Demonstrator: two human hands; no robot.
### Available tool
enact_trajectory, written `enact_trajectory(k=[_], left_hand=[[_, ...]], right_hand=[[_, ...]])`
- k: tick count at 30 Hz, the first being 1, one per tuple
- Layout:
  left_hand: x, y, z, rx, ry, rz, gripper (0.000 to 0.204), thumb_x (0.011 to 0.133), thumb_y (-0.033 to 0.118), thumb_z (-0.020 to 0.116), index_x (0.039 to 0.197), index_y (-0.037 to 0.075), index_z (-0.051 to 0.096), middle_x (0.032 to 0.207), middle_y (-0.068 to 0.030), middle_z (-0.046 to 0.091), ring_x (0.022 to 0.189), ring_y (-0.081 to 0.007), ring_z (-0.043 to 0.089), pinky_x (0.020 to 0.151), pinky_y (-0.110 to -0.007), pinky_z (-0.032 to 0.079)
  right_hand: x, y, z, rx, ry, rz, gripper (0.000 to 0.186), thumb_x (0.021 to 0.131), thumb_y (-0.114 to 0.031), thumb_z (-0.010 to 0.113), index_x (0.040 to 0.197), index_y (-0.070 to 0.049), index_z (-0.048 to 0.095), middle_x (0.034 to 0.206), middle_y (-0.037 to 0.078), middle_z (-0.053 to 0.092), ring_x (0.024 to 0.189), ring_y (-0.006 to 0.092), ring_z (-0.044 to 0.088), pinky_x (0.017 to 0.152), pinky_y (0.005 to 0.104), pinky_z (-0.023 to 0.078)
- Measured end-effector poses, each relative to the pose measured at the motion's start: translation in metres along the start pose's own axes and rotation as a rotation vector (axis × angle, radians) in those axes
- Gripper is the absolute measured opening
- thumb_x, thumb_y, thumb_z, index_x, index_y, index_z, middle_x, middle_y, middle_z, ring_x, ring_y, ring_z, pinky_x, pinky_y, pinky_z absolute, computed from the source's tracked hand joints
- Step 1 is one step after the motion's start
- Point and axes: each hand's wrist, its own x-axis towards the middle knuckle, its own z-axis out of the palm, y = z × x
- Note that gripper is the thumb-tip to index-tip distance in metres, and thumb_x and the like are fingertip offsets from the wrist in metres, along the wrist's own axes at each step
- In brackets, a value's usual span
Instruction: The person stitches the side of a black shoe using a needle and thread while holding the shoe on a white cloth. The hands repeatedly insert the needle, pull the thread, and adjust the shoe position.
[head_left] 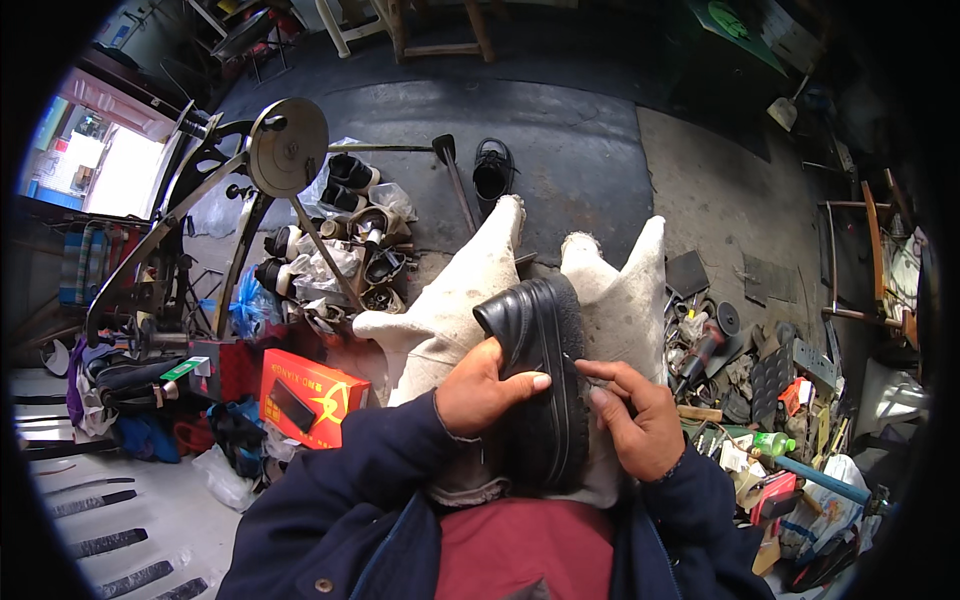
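A black leather shoe (540,400) lies lengthwise across my lap, on a pale, stained cloth covering (440,320) over my legs, with its thick sole edge to the right. My left hand (480,390) grips it from the left, thumb pressed along the upper. Beside the sole edge, my right hand (630,410) is closed, index finger and thumb bent around something thin and small, perhaps a needle or awl (571,360), too small to make out clearly; its point is at the shoe's side.
A metal sewing machine (287,148) stands left, near piled shoes (355,175) and a red box (315,395). A loose black shoe (492,175) sits ahead. Tools and scraps, including an angle grinder (690,355), crowd the right. A wooden stool (445,48) stands at the back.
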Motion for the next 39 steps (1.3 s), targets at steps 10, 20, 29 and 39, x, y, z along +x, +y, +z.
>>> enact_trajectory(k=[10, 20, 29, 39], left_hand=[[-0.001, 0.0, -0.001, 0.02, -0.009, -0.022, 0.048, 0.099, 0.005, 0.071, 0.143, -0.004, 0.053, 0.131, -0.0094, 0.067, 0.118, -0.0174, 0.065, 0.104, -0.034, 0.053], [-0.002, 0.001, 0.0, 0.045, -0.01, -0.029, 0.049, 0.098, 0.004, 0.071, 0.143, -0.004, 0.053, 0.129, -0.0087, 0.068, 0.117, -0.0167, 0.064, 0.103, -0.034, 0.053], [-0.002, 0.001, 0.003, 0.043, 0.0, 0.0, 0.05, 0.098, 0.003, 0.07, 0.144, -0.005, 0.051, 0.128, -0.0095, 0.068, 0.116, -0.0164, 0.065, 0.102, -0.033, 0.054], [-0.003, 0.001, 0.009, 0.227, 0.048, 0.042, 0.051, 0.095, 0.005, 0.075, 0.141, -0.005, 0.055, 0.127, -0.0093, 0.07, 0.113, -0.0161, 0.066, 0.102, -0.033, 0.053]], right_hand=[[0.017, 0.012, 0.004, -0.157, 0.033, -0.268, 0.036, 0.097, 0.001, 0.065, 0.132, -0.004, 0.07, 0.1, 0.022, 0.076, 0.09, 0.0361, 0.076, 0.078, 0.0365, 0.058], [0.008, 0.005, -0.009, -0.222, -0.008, -0.125, 0.026, 0.095, -0.011, 0.072, 0.12, -0.005, 0.072, 0.089, 0.021, 0.074, 0.08, 0.0387, 0.074, 0.069, 0.04, 0.056], [0.009, 0.008, -0.028, -0.392, -0.117, -0.048, 0.027, 0.094, -0.027, 0.077, 0.104, -0.003, 0.071, 0.073, 0.018, 0.07, 0.07, 0.0387, 0.071, 0.063, 0.0433, 0.054], [0.02, 0.035, -0.059, -0.464, 0.472, -0.049, 0.019, 0.094, -0.017, 0.074, 0.092, -0.001, 0.065, 0.064, 0.015, 0.062, 0.056, 0.0288, 0.064, 0.057, 0.0401, 0.048]])
